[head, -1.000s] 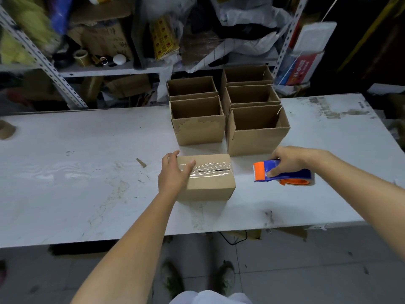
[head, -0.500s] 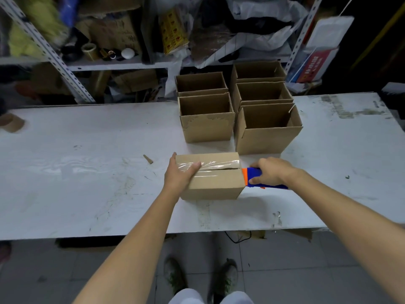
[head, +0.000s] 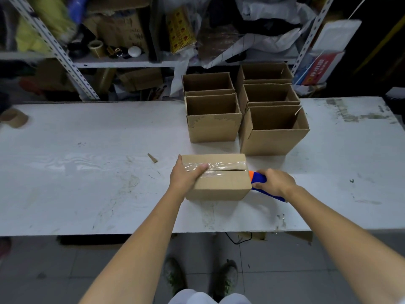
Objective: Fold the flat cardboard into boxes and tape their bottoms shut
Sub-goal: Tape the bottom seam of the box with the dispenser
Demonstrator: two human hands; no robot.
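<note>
Moved: dispenser point(head: 259, 178) against box point(head: 221, 187) end; clear tape point(head: 226, 166) wrinkled across top.

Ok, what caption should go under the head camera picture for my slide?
A left hand grips a box while the right hand holds a tape dispenser at its right edge.

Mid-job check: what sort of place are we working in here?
Likely a small packing or stock room: a worn white worktable, cluttered metal shelving behind it, five open cardboard boxes lined up, and a tape dispenser at the box being taped.
</note>
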